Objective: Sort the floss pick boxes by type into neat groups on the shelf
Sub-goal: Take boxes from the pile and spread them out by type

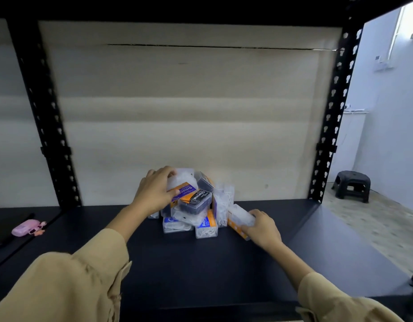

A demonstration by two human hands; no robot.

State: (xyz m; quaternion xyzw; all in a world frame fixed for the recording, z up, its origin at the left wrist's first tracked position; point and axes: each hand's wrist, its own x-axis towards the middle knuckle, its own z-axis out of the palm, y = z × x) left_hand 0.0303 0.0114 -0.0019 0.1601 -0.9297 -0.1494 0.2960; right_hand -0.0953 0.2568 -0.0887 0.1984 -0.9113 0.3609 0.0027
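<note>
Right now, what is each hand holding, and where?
The left hand grips the pile's top box by its left end; the right hand grips the rightmost box by its right end.

One box pile [195, 201], one stool [351, 185]

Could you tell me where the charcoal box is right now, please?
In the head view, the charcoal box lies on top of the pile in the middle of the shelf, just right of the left hand.
</note>
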